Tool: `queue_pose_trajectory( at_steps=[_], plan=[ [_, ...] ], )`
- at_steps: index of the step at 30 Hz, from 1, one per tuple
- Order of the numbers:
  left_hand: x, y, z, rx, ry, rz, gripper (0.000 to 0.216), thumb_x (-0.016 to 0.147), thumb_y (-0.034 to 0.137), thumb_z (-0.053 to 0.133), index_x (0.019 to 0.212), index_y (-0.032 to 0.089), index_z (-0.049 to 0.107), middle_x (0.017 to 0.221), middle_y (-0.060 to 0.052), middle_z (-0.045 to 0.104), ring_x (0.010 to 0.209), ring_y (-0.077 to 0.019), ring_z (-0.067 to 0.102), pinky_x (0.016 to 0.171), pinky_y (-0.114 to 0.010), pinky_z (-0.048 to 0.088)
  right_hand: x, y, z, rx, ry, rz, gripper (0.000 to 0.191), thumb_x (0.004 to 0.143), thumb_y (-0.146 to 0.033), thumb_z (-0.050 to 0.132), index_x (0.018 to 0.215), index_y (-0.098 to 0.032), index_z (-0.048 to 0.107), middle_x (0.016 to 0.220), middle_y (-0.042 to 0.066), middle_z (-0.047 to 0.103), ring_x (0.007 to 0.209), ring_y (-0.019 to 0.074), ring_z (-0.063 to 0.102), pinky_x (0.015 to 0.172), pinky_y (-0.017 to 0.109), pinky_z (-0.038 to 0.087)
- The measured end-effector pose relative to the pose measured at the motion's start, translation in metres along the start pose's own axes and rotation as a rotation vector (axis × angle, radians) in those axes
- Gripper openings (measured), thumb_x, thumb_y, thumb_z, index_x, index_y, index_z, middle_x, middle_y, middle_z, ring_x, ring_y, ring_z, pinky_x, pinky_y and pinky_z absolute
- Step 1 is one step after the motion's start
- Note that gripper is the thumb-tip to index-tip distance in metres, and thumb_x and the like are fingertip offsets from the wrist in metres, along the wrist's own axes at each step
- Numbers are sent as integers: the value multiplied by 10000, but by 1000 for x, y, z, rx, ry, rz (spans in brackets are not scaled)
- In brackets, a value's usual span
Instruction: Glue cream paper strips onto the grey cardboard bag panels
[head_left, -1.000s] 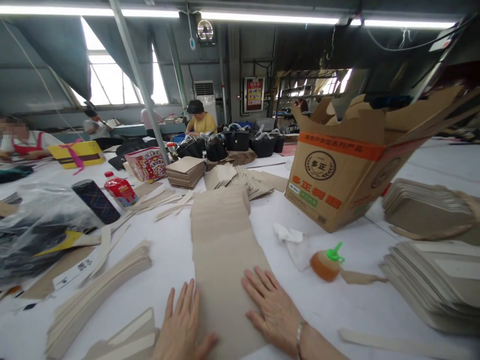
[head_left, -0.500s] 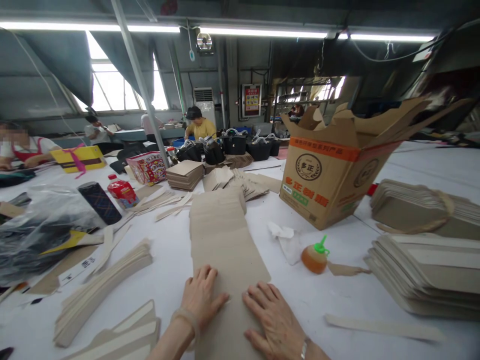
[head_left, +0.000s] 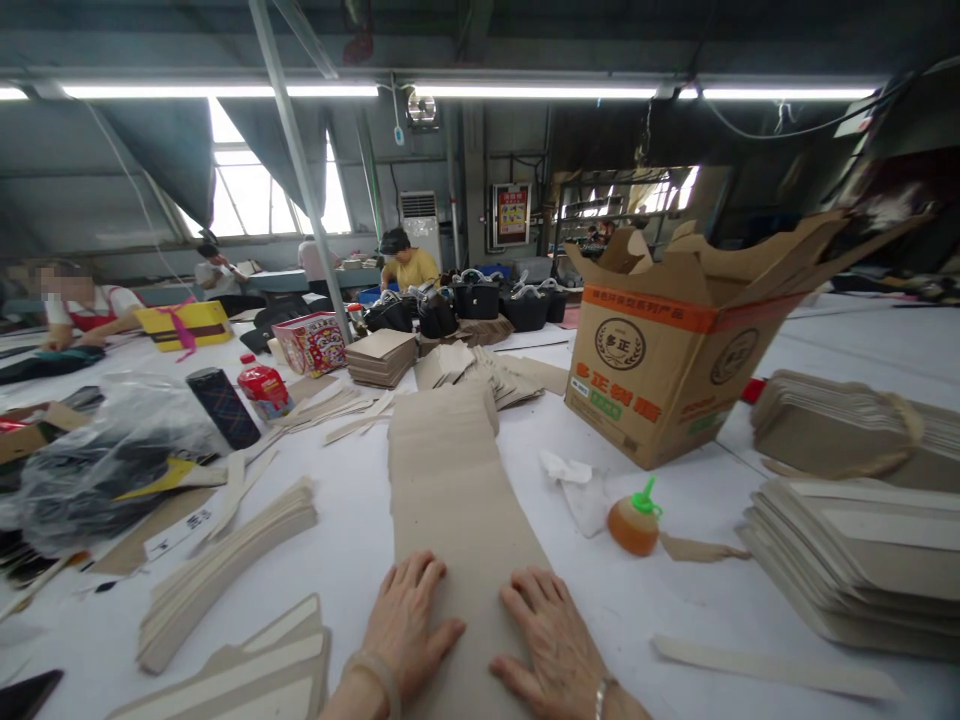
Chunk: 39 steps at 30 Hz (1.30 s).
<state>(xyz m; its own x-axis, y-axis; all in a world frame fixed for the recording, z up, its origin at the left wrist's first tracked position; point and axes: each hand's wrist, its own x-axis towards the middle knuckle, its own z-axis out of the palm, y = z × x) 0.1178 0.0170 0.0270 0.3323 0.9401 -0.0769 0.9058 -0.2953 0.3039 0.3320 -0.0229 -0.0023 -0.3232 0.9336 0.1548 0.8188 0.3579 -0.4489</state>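
Note:
A long run of overlapping grey-brown cardboard pieces (head_left: 457,490) stretches from the table's near edge away from me. My left hand (head_left: 411,625) lies on its left edge, fingers stretched forward and thumb pointing inward. On the right edge rests my right hand (head_left: 551,630), palm down with the fingers extended. Neither hand grips anything. To the left are a curved stack of narrow cardboard strips (head_left: 232,570) and flat cardboard pieces with pale strips on them (head_left: 262,660). A squeeze bottle of amber liquid with a green nozzle (head_left: 634,522) stands to the right, near crumpled white tissue (head_left: 574,480).
An open carton (head_left: 645,380) stands at the right, with stacked cardboard panels (head_left: 855,560) nearer. At left are a clear plastic bag (head_left: 112,450), a dark cylinder (head_left: 223,408) and a red bottle (head_left: 262,387). Black bags (head_left: 476,298) and co-workers are farther back.
The view has tilted slightly up and shifted left, so the scene sits lower and farther right. Both hands still lie flat on the cardboard run, with little visible change.

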Motion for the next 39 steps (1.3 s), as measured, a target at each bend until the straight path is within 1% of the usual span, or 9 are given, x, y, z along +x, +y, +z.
queue_pose_trajectory(
  at_steps=[7,14,17,22,24,27,31,35,39],
  plan=[
    [-4,-3,8,2,-5,-4,554,729,462,541,1215,199,508,1326,-98,473,1243,-268,397,1081,-448,247,-2,1,4,-22,-8,-5,508,714,-551,645,1129,-279,536,1149,41,530,1049,269,433,961,408,280],
    [-5,-4,9,-7,-16,15,555,744,474,535,1221,192,498,1336,-94,464,1248,-258,389,1091,-446,241,-7,-8,0,-29,23,4,466,724,-496,656,1108,-257,547,1124,50,540,1042,274,446,959,428,307],
    [-9,-4,6,-13,-16,6,588,736,459,549,1250,184,470,1352,-93,452,1258,-257,380,1094,-440,244,-12,-3,-3,2,55,1,479,726,-449,665,1136,-240,533,1154,64,529,1075,275,444,963,416,331],
    [-37,-1,4,-11,15,-92,554,774,379,498,1276,153,431,1385,-119,414,1280,-250,366,1065,-433,299,-22,26,-7,-24,194,154,435,816,-325,556,1214,-163,485,1224,131,504,1151,274,435,974,411,359],
    [-53,2,7,-12,8,-127,501,784,373,487,1237,161,470,1360,-120,443,1258,-251,399,1038,-433,339,-24,36,-8,-33,196,188,416,810,-302,551,1200,-166,496,1209,131,522,1141,278,451,957,423,375],
    [-70,6,16,-21,-10,-146,453,779,369,508,1188,175,519,1329,-112,481,1244,-252,421,1034,-429,357,-24,40,-8,-29,168,173,392,787,-296,573,1162,-189,529,1206,112,537,1143,278,457,956,434,376],
    [-81,1,34,-52,46,-133,480,787,392,528,1217,181,504,1328,-104,490,1246,-248,425,1048,-420,370,-26,40,-3,-56,179,151,380,783,-304,585,1140,-180,549,1214,117,536,1149,280,455,957,438,372],
    [-86,-10,50,-38,172,-126,576,797,454,528,1283,158,440,1343,-119,480,1252,-259,430,1038,-429,401,-28,43,3,-77,220,140,379,799,-314,574,1151,-177,535,1224,120,528,1163,278,445,965,435,370],
    [-88,-17,57,6,239,-85,561,799,524,516,1243,183,487,1316,-111,515,1214,-264,478,994,-431,453,-29,44,6,-73,231,134,376,800,-313,575,1150,-183,531,1223,117,532,1162,279,446,964,446,372]
  ],
)
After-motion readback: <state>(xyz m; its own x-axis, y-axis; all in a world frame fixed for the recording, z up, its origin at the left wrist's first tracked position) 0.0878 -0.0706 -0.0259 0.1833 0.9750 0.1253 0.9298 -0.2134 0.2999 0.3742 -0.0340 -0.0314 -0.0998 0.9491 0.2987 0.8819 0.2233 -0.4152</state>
